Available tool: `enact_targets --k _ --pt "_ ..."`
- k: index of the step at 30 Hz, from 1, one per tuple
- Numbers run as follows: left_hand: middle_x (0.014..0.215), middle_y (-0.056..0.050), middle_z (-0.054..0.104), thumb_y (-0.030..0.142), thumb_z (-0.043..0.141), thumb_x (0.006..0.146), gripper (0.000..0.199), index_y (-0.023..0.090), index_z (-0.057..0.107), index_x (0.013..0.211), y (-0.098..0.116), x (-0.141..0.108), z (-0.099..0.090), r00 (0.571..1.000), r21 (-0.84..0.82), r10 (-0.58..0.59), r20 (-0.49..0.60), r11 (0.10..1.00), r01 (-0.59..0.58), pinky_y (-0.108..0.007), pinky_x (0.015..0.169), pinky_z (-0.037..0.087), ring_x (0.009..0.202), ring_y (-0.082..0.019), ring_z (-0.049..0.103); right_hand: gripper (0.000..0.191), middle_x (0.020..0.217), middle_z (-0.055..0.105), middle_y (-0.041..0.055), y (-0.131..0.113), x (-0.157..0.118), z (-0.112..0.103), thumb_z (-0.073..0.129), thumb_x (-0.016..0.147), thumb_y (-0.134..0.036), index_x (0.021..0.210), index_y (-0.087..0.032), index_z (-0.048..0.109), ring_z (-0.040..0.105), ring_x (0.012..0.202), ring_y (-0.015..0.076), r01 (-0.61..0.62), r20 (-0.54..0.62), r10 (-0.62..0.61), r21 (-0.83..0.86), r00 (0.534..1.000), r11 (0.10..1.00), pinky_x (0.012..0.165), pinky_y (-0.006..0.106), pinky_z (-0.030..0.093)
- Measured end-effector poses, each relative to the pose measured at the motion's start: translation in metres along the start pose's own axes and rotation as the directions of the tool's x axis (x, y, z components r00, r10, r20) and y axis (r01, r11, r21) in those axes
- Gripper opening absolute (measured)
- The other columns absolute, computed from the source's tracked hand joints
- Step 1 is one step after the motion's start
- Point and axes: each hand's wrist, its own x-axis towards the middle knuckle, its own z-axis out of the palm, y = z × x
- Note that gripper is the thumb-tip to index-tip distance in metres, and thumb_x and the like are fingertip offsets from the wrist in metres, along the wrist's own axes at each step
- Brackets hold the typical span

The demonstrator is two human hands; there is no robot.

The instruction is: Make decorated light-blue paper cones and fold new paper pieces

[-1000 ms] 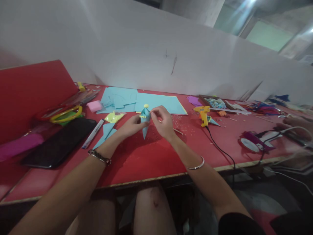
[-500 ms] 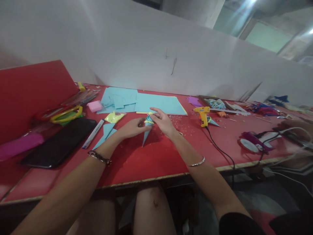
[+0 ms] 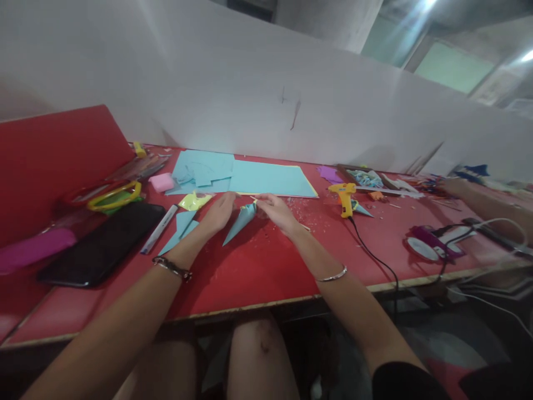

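Observation:
A light-blue paper cone (image 3: 240, 224) with yellow trim along its wide end lies between my hands, its tip pointing down and toward me to the left. My right hand (image 3: 277, 212) pinches it at the wide end, with a small pale bit showing at the fingertips. Curled close by the cone's far left side, my left hand (image 3: 220, 213) has its fingers pressed together. What they grip, if anything, is hidden. Left of that hand lie pieces of blue paper (image 3: 179, 232), a yellow packet (image 3: 194, 200) and a white marker (image 3: 159, 229).
Blue paper sheets (image 3: 270, 176) lie at the back of the red table (image 3: 258, 278). A yellow glue gun (image 3: 345, 201) with a black cord stands right, near another blue cone (image 3: 363, 209). A black phone-like slab (image 3: 104, 244) lies left. Another person's arm (image 3: 491, 194) shows far right.
The cone has turned from nearly straight down to slanting left, and its swirled blue top is now out of sight. My left hand has shifted slightly up. An arm has appeared at the far right.

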Motion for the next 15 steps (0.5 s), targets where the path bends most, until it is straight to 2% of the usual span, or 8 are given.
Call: enact_targets --k 3,5,8,11,15 --pt "0.051 0.004 0.043 0.018 0.037 0.076 0.019 0.018 0.055 0.082 0.005 0.002 -0.004 0.993 -0.059 -0.089 -0.074 0.995 0.084 -0.023 0.050 0.031 0.049 -0.010 0.040 0.011 0.055 0.051 -0.0049 0.004 0.004 -0.005 0.047 0.072 -0.024 0.075 -0.017 0.055 0.048 0.051 0.0083 0.077 -0.087 -0.096 -0.199 0.992 0.977 0.054 0.021 0.038" --pt "0.052 0.005 0.044 0.013 0.042 0.071 0.020 0.017 0.054 0.087 0.012 0.001 -0.006 0.989 -0.232 -0.151 -0.002 0.962 0.146 -0.021 0.048 0.031 0.047 -0.008 0.039 0.014 0.056 0.051 -0.0041 0.006 0.005 -0.008 0.047 0.072 -0.027 0.068 -0.017 0.055 0.048 0.055 0.0096 0.135 -0.149 -0.186 -0.301 0.971 0.944 0.057 0.022 0.037" --pt "0.062 0.003 0.053 0.010 0.050 0.067 0.030 0.017 0.054 0.096 0.021 -0.004 -0.007 0.977 -0.464 -0.134 0.164 0.864 0.197 -0.019 0.051 0.035 0.052 -0.006 0.045 0.019 0.056 0.049 -0.0042 0.004 0.003 -0.008 0.044 0.075 -0.032 0.069 -0.017 0.054 0.046 0.054 0.0095 0.227 -0.182 -0.300 -0.337 0.936 0.914 0.056 0.022 0.036" --pt "0.076 -0.002 0.062 0.010 0.056 0.066 0.037 0.016 0.053 0.103 0.027 -0.009 -0.007 0.963 -0.560 -0.104 0.249 0.796 0.231 -0.021 0.062 0.042 0.066 -0.008 0.056 0.018 0.061 0.047 -0.0040 -0.001 -0.003 -0.002 0.045 0.077 -0.032 0.082 -0.018 0.055 0.044 0.055 0.0089 0.401 -0.107 -0.450 -0.307 0.887 0.863 0.054 0.021 0.037" --pt "0.083 -0.004 0.065 0.010 0.057 0.069 0.042 0.016 0.051 0.110 0.027 -0.012 -0.007 0.952 -0.615 -0.060 0.299 0.751 0.241 -0.025 0.073 0.045 0.071 -0.009 0.059 0.018 0.076 0.048 -0.0010 -0.007 -0.008 0.003 0.053 0.074 -0.025 0.092 -0.021 0.055 0.046 0.063 0.0092 0.603 0.045 -0.624 -0.322 0.780 0.730 0.060 0.022 0.040"
